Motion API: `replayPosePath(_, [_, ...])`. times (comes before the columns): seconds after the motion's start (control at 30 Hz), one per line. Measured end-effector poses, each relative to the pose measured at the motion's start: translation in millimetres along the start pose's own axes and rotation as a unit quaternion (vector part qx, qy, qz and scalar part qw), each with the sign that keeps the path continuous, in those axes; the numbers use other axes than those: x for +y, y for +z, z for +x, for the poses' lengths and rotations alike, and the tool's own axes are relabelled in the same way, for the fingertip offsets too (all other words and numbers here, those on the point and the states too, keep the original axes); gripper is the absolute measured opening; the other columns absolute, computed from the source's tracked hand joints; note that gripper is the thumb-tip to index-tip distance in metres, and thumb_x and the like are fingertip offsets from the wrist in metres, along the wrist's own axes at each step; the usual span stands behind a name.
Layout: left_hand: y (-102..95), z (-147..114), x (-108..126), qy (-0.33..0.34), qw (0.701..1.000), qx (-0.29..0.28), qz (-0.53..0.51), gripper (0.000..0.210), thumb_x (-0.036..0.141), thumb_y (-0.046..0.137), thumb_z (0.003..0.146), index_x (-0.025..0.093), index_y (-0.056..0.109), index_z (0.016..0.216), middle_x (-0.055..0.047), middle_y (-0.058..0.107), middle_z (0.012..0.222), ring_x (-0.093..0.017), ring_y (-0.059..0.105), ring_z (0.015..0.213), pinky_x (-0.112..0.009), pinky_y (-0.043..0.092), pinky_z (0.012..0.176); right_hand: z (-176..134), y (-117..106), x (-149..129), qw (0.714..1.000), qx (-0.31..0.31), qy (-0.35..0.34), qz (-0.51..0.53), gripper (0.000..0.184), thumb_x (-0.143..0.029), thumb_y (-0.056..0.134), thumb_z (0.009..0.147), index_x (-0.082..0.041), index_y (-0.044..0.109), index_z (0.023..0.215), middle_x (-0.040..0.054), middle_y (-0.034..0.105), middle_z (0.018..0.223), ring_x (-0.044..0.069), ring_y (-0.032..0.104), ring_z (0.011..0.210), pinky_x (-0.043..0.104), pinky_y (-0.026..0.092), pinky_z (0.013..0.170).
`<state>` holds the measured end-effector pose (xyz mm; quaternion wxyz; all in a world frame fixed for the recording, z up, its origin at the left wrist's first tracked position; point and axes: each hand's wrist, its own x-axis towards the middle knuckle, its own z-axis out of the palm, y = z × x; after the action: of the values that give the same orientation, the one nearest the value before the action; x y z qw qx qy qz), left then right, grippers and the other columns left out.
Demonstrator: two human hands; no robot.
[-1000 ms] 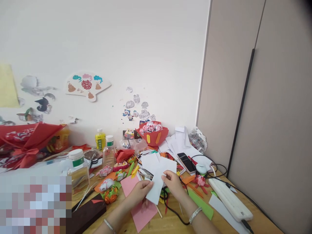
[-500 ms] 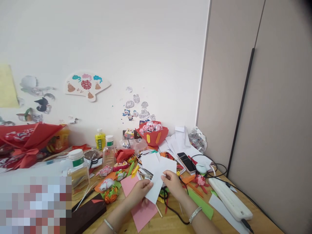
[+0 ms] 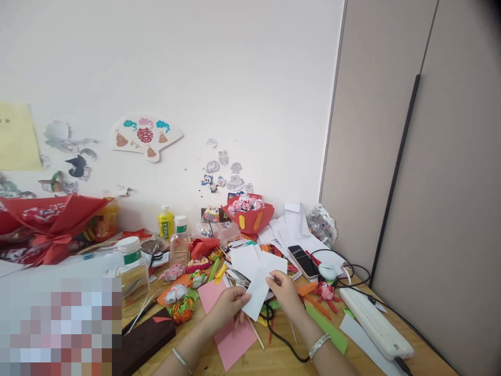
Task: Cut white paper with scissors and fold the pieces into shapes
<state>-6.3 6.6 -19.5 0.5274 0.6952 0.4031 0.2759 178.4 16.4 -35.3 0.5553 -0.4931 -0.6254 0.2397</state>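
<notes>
A small white sheet of paper is held up between my two hands above the cluttered table. My left hand pinches its left edge between thumb and fingers. At the upper right edge, my right hand grips the same sheet. Beneath my left hand lies a pink sheet of paper, partly covered by the hand. Behind the held sheet are more white sheets and a metal tool, partly hidden. A black cable curls on the tabletop between my forearms.
Crumpled paper flowers and clear bottles stand to the left. A red-wrapped bouquet is at the wall. To the right are a phone, a white power strip and a green paper strip. A dark box lies front left.
The whole view has shifted slightly, so the scene sits a little further right. Both hands keep hold of the white sheet, whose lower corner is slightly higher.
</notes>
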Motion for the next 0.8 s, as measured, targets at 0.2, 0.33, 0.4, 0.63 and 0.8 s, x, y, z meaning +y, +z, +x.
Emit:
replayPosePath(0.2, [-3.3, 4.5, -5.7, 0.008, 1.000, 0.009, -0.028, 0.054, 0.072, 0.050, 0.060, 0.020, 0.043, 0.073, 0.006, 0.054, 0.038, -0.013, 0.049, 0.032, -0.023, 0.033, 0.036, 1.7, -2.4, 2.1, 1.000, 0.007, -0.008, -0.009, 0.017, -0.031, 0.050, 0.073, -0.018, 0.053, 0.063, -0.0020, 0.050, 0.057, 0.014, 0.044, 0.057, 0.023, 0.036, 0.052])
replayPosePath(0.33, [-4.3, 6.8, -9.8, 0.000, 0.999, 0.000, -0.034, 0.055, 0.073, 0.050, 0.058, 0.021, 0.043, 0.074, 0.005, 0.055, 0.040, -0.013, 0.049, 0.032, -0.023, 0.034, 0.035, 2.3, -2.8, 3.7, 1.000, 0.012, -0.010, -0.009, 0.018, -0.032, 0.051, 0.073, -0.018, 0.054, 0.063, -0.0018, 0.050, 0.058, 0.014, 0.045, 0.057, 0.023, 0.036, 0.052])
replayPosePath(0.4, [-3.5, 6.2, -9.1, -0.002, 0.999, -0.001, -0.035, 0.056, 0.074, 0.050, 0.057, 0.021, 0.042, 0.074, 0.005, 0.055, 0.039, -0.014, 0.049, 0.031, -0.023, 0.034, 0.034, 2.1, -2.8, 3.5, 1.000, 0.011, -0.006, 0.000, 0.018, -0.033, 0.051, 0.073, -0.018, 0.054, 0.063, -0.0017, 0.051, 0.058, 0.014, 0.045, 0.057, 0.023, 0.036, 0.052])
replayPosePath(0.63, [-2.6, 2.6, -1.2, 0.021, 0.999, 0.031, -0.037, 0.054, 0.073, 0.050, 0.058, 0.021, 0.040, 0.070, 0.006, 0.054, 0.039, -0.014, 0.052, 0.033, -0.022, 0.033, 0.034, 3.2, -1.7, -0.8, 0.993, -0.021, 0.042, 0.106, 0.032, -0.048, 0.051, 0.074, -0.017, 0.056, 0.069, -0.0029, 0.049, 0.053, 0.011, 0.041, 0.046, 0.022, 0.033, 0.044])
replayPosePath(0.8, [-2.9, 2.0, -0.4, 0.029, 0.999, 0.029, -0.029, 0.052, 0.072, 0.049, 0.061, 0.021, 0.040, 0.072, 0.006, 0.053, 0.038, -0.013, 0.047, 0.030, -0.022, 0.031, 0.034, 3.4, -0.1, 4.5, 0.994, -0.033, 0.039, 0.095, 0.036, -0.051, 0.053, 0.071, -0.018, 0.048, 0.058, -0.0027, 0.051, 0.052, 0.011, 0.043, 0.047, 0.022, 0.035, 0.046])
